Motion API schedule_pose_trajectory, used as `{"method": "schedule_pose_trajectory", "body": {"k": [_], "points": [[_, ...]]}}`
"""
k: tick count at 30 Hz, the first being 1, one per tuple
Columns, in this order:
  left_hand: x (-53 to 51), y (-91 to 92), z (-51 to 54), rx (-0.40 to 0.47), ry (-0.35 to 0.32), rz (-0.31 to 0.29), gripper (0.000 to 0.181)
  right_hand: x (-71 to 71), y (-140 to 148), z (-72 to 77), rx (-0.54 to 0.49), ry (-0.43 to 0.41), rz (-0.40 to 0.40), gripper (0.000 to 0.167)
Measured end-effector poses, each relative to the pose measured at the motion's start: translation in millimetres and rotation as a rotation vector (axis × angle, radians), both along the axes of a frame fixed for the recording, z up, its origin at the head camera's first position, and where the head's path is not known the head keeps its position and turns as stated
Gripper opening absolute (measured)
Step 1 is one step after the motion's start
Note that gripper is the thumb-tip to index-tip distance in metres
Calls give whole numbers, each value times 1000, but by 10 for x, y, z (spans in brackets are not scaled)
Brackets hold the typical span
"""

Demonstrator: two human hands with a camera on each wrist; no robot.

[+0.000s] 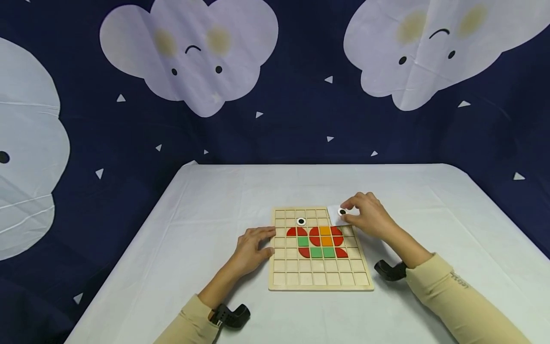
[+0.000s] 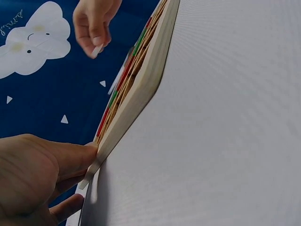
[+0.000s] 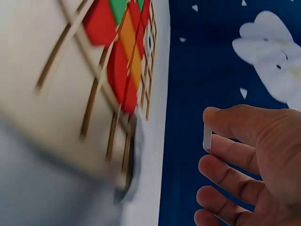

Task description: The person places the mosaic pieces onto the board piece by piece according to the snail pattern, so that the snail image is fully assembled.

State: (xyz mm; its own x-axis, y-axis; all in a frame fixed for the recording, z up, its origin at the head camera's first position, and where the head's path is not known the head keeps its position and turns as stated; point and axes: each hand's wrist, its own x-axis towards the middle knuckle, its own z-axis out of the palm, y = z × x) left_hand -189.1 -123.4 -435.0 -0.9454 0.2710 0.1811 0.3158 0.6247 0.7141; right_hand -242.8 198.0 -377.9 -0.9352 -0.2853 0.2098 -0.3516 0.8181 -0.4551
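A wooden grid board (image 1: 301, 278) lies on the table, several of its squares filled with red, green and orange tiles. My left hand (image 1: 250, 249) touches the board's left edge with fingertips and thumb; its thumb (image 2: 77, 157) lies against that edge in the left wrist view. Between thumb and index finger, my right hand (image 1: 368, 217) pinches a round white eye tile (image 1: 342, 211) with a black centre, above the board's far right corner. The tile (image 3: 207, 136) appears edge-on in the right wrist view. Another eye tile (image 1: 301, 221) sits on the grid, above the red pieces.
A white card (image 1: 336, 219) covers the board's far right corner, below the right hand. The white-covered table (image 1: 206, 200) extends around the board. Behind it hangs a dark blue cloth (image 1: 301, 129) printed with clouds and small triangles.
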Motion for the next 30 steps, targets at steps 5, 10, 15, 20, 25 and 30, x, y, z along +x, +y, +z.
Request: {"method": "schedule_pose_trajectory", "body": {"k": [5,10,15,20,25,30], "points": [[9,0,11,18,1,3,45,-45,-289,9,13,10,62,26],[13,-2,8,18,2,3,45,-103,-593,-39,39,11,117,25],[13,-5,7,22,1,-2,45,-156,-847,-106,82,2,162,25],[6,-4,9,15,0,-8,45,-206,-1038,-162,129,-2,189,27],[1,-6,13,8,-2,-11,44,-250,-1164,-183,170,-20,205,26],[-5,-8,15,2,4,-13,44,-278,-1221,-196,209,-36,190,24]]}}
